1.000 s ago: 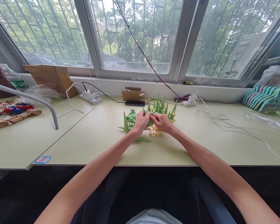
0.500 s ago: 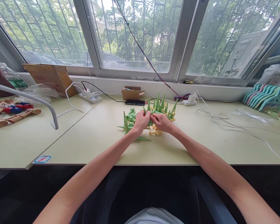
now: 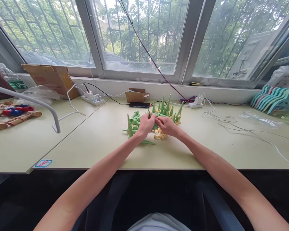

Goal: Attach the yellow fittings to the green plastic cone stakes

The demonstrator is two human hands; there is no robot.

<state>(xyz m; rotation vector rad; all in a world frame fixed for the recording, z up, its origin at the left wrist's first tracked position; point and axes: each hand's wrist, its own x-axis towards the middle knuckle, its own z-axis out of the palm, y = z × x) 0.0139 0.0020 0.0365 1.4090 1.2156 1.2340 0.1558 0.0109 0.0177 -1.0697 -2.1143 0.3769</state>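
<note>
Left hand (image 3: 146,124) and right hand (image 3: 167,125) met over the tabletop (image 3: 86,147), fingers curled in and pinched together; whatever sat between them could not be made out. Nearest, the straight front edge ran beneath both forearms, with a broad pale stretch of surface beyond it. Green cones (image 3: 130,130) crowded around the hands, some upright, others lying down, hemming them in at the left, behind and at the right. Small yellow pieces (image 3: 160,134) lay just in front of the right hand. Farther out, a curved white tube (image 3: 38,98) reached in from the left, and loose white cables (image 3: 231,122) trailed across the right side. Behind the cones, a dark phone (image 3: 139,105) and small cardboard box (image 3: 135,96) stood in the way, before the windows (image 3: 139,41).
</note>
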